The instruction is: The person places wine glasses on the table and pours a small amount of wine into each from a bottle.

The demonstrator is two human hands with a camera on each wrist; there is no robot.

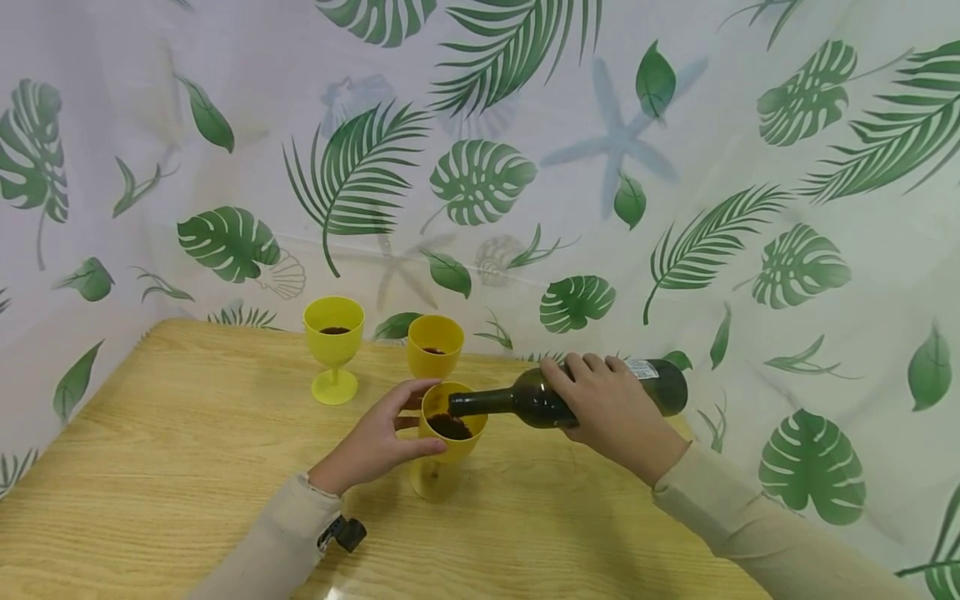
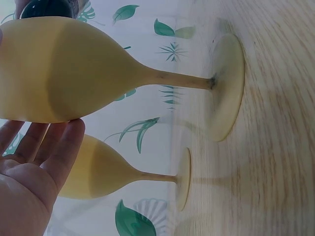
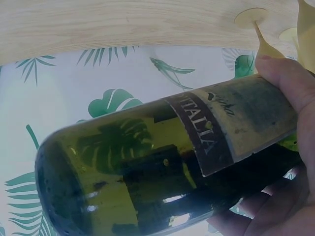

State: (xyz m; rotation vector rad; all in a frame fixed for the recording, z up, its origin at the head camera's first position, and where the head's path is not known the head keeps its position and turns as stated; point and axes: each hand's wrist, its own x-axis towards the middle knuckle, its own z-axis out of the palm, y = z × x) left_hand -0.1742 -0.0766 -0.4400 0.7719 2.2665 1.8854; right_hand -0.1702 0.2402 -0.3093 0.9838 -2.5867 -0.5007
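Note:
My left hand (image 1: 408, 421) cups the bowl of the nearest yellow goblet (image 1: 450, 446), thumb in front and fingers behind near the rim. Dark liquid lies in its bowl. My right hand (image 1: 611, 408) grips a dark green wine bottle (image 1: 525, 402) round its body. The bottle lies almost level, its mouth over this goblet's rim. In the left wrist view the goblet (image 2: 74, 69) fills the top, with my left hand's fingers (image 2: 49, 142) against the bowl. The right wrist view shows the bottle (image 3: 147, 167) and its label close up, with my right hand's fingers (image 3: 285, 88) wrapped over it.
Two more yellow goblets (image 1: 333, 342) (image 1: 435, 343) stand behind on the wooden table (image 1: 150, 467), each with a little dark liquid. A leaf-patterned curtain (image 1: 525, 167) closes off the back and both sides. One of those goblets (image 2: 103, 169) appears in the left wrist view.

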